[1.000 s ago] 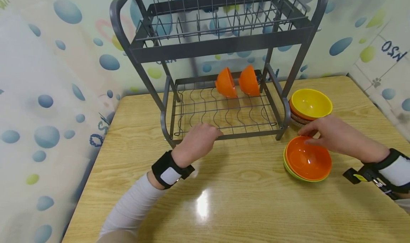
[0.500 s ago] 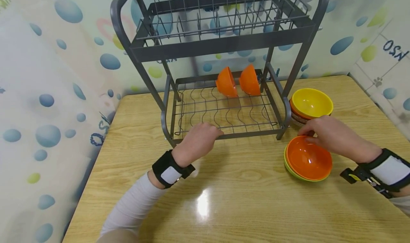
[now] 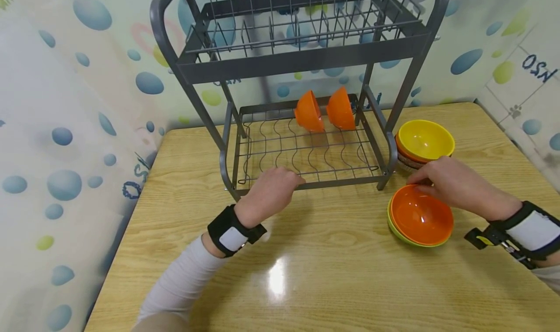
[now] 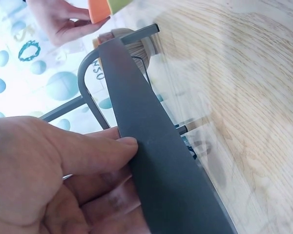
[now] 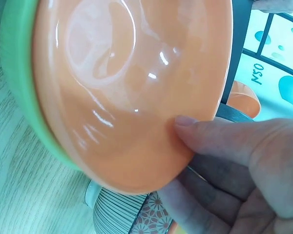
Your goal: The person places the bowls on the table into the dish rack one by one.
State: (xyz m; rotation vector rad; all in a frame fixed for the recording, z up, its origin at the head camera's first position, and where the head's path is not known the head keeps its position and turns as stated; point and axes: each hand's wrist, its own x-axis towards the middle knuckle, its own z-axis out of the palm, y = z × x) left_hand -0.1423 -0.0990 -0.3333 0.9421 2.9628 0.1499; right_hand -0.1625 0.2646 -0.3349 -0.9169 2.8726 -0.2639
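My right hand (image 3: 448, 182) pinches the far rim of an orange bowl (image 3: 422, 216), thumb inside and fingers outside. That bowl sits nested in a green bowl (image 5: 14, 73), of which only the edge shows. With thumb on top and fingers beneath, my left hand (image 3: 272, 196) grips the front bar (image 4: 151, 146) of the dark grey dish rack's lower tier. Two orange bowls (image 3: 308, 112) stand on their sides in that tier's wire grid (image 3: 280, 149), at the back right.
Right of the rack stands a stack of bowls with a yellow bowl (image 3: 426, 140) on top; a patterned bowl (image 5: 119, 212) is lower in it. The rack's upper tier (image 3: 302, 62) overhangs the lower one. A patterned wall (image 3: 61, 186) borders the wooden table (image 3: 341, 283).
My right wrist has shifted slightly to the left, and the hand stays at the orange bowl's rim. My left hand and the bowls look unchanged.
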